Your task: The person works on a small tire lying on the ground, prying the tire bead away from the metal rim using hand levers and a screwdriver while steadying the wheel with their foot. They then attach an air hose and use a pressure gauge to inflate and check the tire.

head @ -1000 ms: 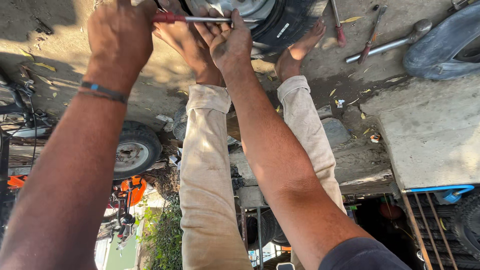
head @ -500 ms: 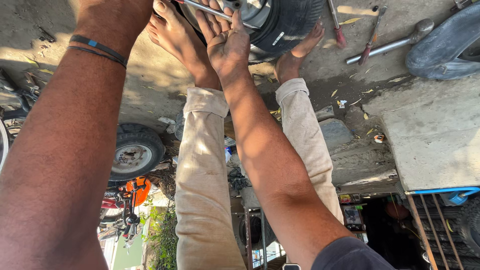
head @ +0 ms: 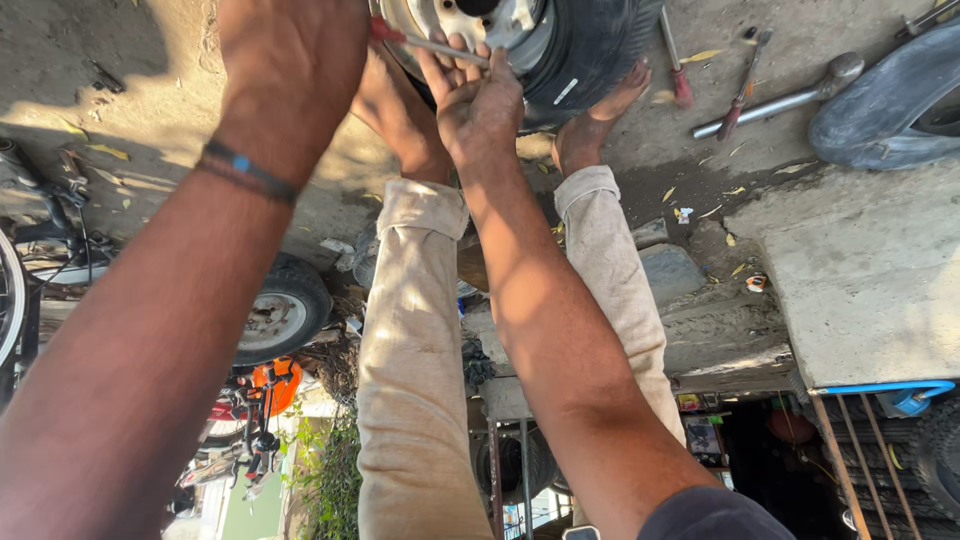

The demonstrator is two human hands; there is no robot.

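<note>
My left hand [head: 290, 80], a dark band with a blue bead on its wrist, is closed round the red handle of a long thin metal tool [head: 440, 45]. My right hand [head: 482, 105] grips the tool's bare shaft close to the steel rim of a wheel with a black tyre [head: 585, 45] lying on the ground. The tool slants down toward the rim. My bare feet stand against the tyre, one under my hands [head: 400, 110], the other [head: 600, 115] to the right. My legs are in beige trousers [head: 415, 350].
A red-handled tool [head: 676, 70], another hand tool [head: 742, 88] and a metal pipe [head: 785, 100] lie on the dirt right of the wheel. A second tyre [head: 885, 100] lies far right, above a concrete slab [head: 860, 270]. A small wheel [head: 278, 315] sits at left.
Both hands and the tool have come closer to the wheel rim, and the tool now slants instead of lying level. My left hand is back in view.
</note>
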